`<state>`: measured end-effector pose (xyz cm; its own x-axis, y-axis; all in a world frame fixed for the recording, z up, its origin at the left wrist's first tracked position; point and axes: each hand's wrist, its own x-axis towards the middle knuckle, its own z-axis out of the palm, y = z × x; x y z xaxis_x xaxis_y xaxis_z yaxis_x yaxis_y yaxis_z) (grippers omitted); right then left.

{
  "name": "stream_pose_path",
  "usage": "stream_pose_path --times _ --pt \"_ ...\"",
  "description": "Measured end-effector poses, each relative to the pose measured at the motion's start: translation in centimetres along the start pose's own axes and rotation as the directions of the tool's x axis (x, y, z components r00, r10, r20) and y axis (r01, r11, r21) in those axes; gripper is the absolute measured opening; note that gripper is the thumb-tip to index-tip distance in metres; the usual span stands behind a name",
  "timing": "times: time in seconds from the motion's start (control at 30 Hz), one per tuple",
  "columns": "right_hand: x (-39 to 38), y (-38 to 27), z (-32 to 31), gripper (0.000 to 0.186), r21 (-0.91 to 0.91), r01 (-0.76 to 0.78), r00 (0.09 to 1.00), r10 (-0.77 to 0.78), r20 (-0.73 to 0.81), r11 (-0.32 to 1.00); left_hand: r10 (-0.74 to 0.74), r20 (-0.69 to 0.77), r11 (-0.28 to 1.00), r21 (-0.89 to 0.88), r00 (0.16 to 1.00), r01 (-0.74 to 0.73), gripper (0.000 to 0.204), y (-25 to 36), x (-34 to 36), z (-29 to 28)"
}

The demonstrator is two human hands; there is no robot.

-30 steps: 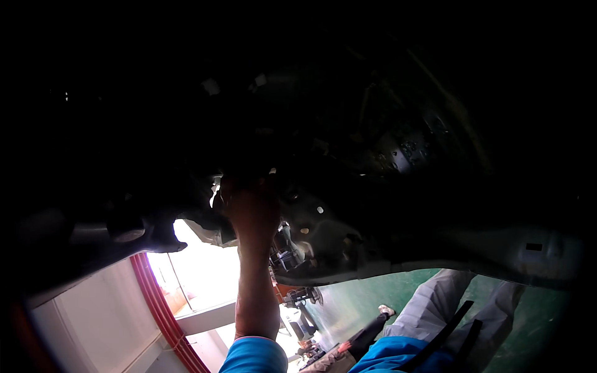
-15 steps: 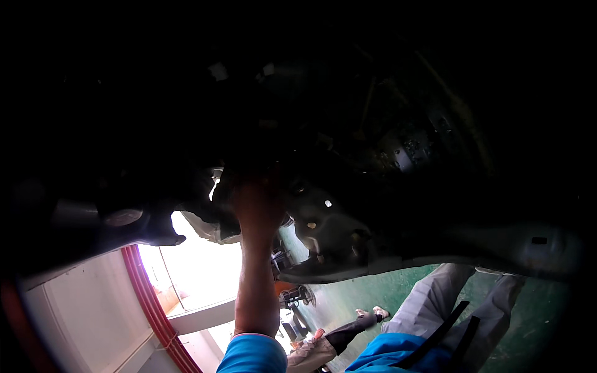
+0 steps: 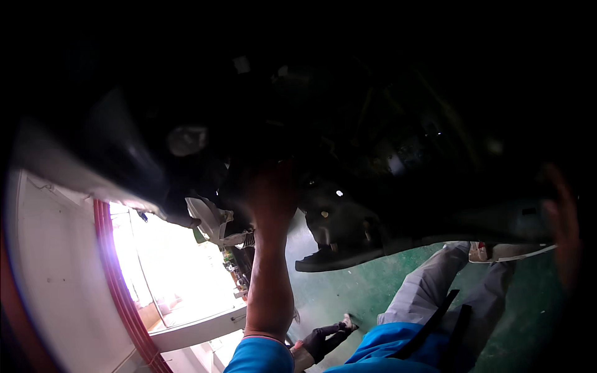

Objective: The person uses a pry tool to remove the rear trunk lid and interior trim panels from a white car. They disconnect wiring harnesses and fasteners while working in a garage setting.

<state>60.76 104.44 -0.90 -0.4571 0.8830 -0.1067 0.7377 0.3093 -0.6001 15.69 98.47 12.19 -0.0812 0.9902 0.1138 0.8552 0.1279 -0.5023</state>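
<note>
My left arm, in a blue sleeve, reaches up into a dark metal structure that resembles the underside of a vehicle body. The left hand (image 3: 272,186) is sunk in shadow, its fingers hidden among the dark parts, so what it touches cannot be made out. Beside its wrist hangs a pale plastic-looking piece (image 3: 212,219), and to its right is a grey metal bracket (image 3: 348,230) with small holes. At the far right edge my right hand (image 3: 563,217) shows dim and smeared, close to the end of a long grey metal panel (image 3: 485,221).
A green floor (image 3: 348,283) lies below, with my grey-trousered legs (image 3: 420,283) on it. Another person's dark-clad leg (image 3: 323,342) shows at the bottom. To the left stand a white panel (image 3: 68,267), red vertical pipes or trim (image 3: 118,280) and a bright opening.
The view has shifted, and the metal structure at left sits higher and looks blurred. My right hand has come into view at the right edge. My left arm remains raised into the structure.
</note>
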Motion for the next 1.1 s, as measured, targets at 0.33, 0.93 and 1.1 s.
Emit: stream_pose_path --times 0.33,0.93,1.1 --pt "15.9 -16.6 7.1 0.02 0.099 0.414 0.894 -0.424 0.142 0.905 0.17 -0.137 0.985 0.01 0.976 -0.171 0.027 2.6 2.7 4.3" --pt "19.8 -16.0 1.9 0.028 0.436 0.393 0.919 -0.36 -0.161 0.809 0.238 -0.303 0.97 0.116 0.923 -0.213 0.037 2.4 0.7 7.3" --pt "20.8 -15.1 -0.2 0.028 0.172 0.405 0.875 -0.435 0.21 0.898 0.164 -0.158 0.986 0.052 0.974 -0.157 0.044 3.4 0.8 6.4"
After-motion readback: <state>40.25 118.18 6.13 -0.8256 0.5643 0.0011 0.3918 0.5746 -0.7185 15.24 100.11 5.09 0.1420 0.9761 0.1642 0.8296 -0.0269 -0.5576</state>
